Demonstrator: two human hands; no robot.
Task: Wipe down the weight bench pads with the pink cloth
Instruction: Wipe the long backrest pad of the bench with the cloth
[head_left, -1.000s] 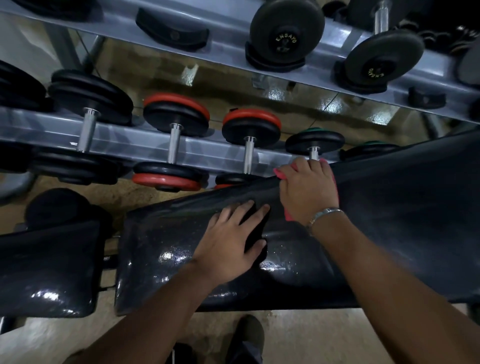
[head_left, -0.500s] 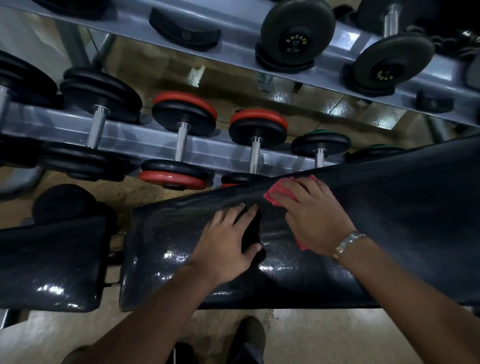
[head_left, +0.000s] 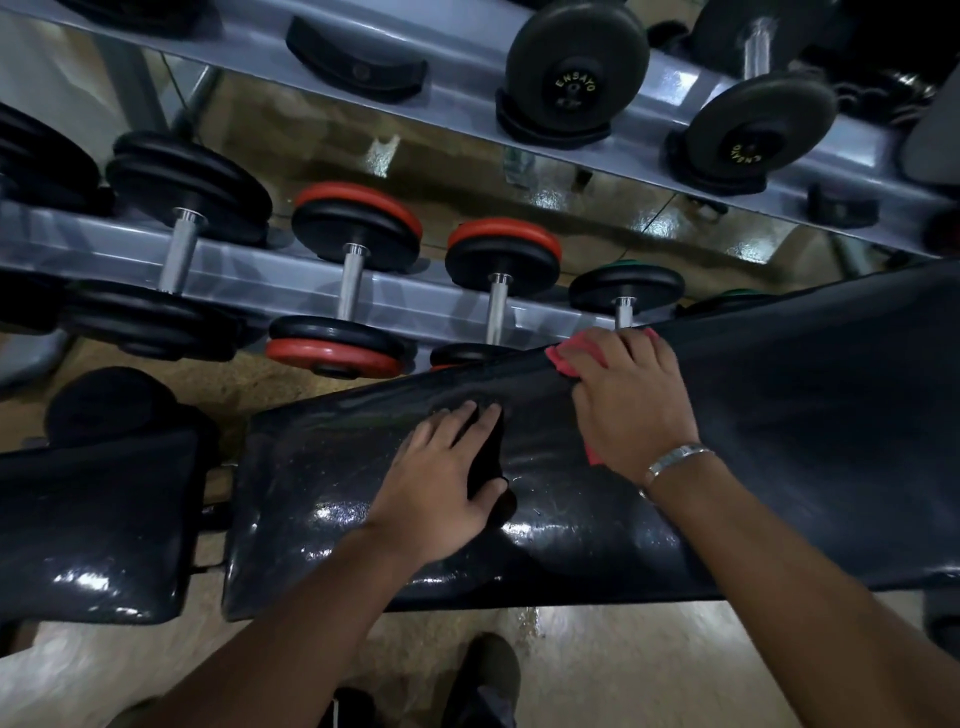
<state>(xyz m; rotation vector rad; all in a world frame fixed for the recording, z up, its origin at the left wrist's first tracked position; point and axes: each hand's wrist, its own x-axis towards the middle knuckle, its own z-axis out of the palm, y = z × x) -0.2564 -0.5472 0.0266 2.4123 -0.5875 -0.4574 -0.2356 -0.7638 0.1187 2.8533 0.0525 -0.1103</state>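
Note:
The long black bench pad (head_left: 779, 441) runs from the centre to the right, shiny and wet in places. My right hand (head_left: 631, 400) presses the pink cloth (head_left: 563, 358) onto the pad's far edge. Only the cloth's corners show, past my fingertips and beside my wrist. My left hand (head_left: 441, 483) lies flat on the pad just left of it with fingers extended. A dark lump sits between its thumb and forefinger; I cannot tell what it is. A shorter black seat pad (head_left: 88, 525) lies at the left, across a narrow gap.
A grey two-tier dumbbell rack (head_left: 270, 296) stands directly behind the bench, loaded with black, red-edged and green-edged dumbbells (head_left: 353, 280). A black foam roller (head_left: 109, 405) sits beyond the seat pad. My shoe (head_left: 488, 680) is on the tan floor below the bench.
My right hand slid the pink cloth toward me across the pad, then back out to the far edge. My left hand stayed in place.

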